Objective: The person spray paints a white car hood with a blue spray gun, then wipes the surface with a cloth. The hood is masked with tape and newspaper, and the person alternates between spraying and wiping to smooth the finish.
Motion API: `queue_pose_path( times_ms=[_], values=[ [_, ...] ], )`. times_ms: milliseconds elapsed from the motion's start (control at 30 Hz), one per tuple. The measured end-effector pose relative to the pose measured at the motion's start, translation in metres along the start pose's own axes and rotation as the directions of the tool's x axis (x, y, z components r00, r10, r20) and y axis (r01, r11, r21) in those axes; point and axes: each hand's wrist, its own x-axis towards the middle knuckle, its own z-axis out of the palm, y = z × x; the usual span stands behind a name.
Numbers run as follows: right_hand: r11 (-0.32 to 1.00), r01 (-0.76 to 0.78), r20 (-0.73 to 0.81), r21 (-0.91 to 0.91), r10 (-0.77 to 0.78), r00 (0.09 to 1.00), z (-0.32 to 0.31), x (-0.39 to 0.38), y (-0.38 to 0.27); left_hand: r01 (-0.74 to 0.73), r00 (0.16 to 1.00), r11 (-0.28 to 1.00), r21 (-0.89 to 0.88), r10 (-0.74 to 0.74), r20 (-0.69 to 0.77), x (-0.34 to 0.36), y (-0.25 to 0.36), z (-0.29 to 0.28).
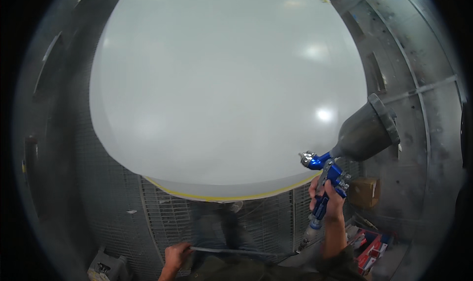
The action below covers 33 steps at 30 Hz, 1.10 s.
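Observation:
My right hand [329, 199] is wrapped round the handle of a blue spray gun [334, 175], whose silver nozzle points left over the near right edge of a large panel. A dark grey paint cup [365, 131] tilts up and to the right from the gun. At lower left, my left hand [177, 255] is closed on a grey air hose [221, 250], which runs across in front of my body toward the gun's lower end. The smooth, glossy white panel [221, 94] fills the middle of the view, and yellow masking tape [209, 198] follows its near edge.
Metal grating [170, 212] forms the floor below the panel. A cardboard box [364, 192] stands at right, near an open red box [372, 251] of assorted items. A grey container [104, 266] sits at lower left. Grey wall panels [409, 59] rise along the right.

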Motion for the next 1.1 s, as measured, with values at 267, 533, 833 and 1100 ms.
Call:
queue_pose_path(
  times_ms=[267, 533, 833, 1100],
  values=[
    [0.987, 0.076, -0.372, -0.139, -0.124, 0.920, -0.120, -0.006, -0.005, -0.037, 0.996, 0.997, 0.065, 0.031, 0.087, 0.007, 0.056, 0.050],
    [0.928, 0.166, -0.515, -0.334, -0.328, 0.792, -0.162, -0.024, 0.012, -0.008, 1.000, 1.000, 0.022, 0.007, 0.024, -0.003, 0.075, 0.083],
    [0.997, 0.051, -0.060, -0.061, -0.054, 0.997, -0.042, -0.062, 0.021, 0.087, 0.996, 0.992, 0.090, -0.087, -0.010, -0.048, 0.006, 0.081],
    [0.964, -0.255, 0.494, 0.069, 0.189, 0.849, 0.080, -0.074, 0.059, 0.233, 0.965, 0.972, 0.025, -0.227, -0.133, -0.134, -0.076, 0.055]
  ],
)
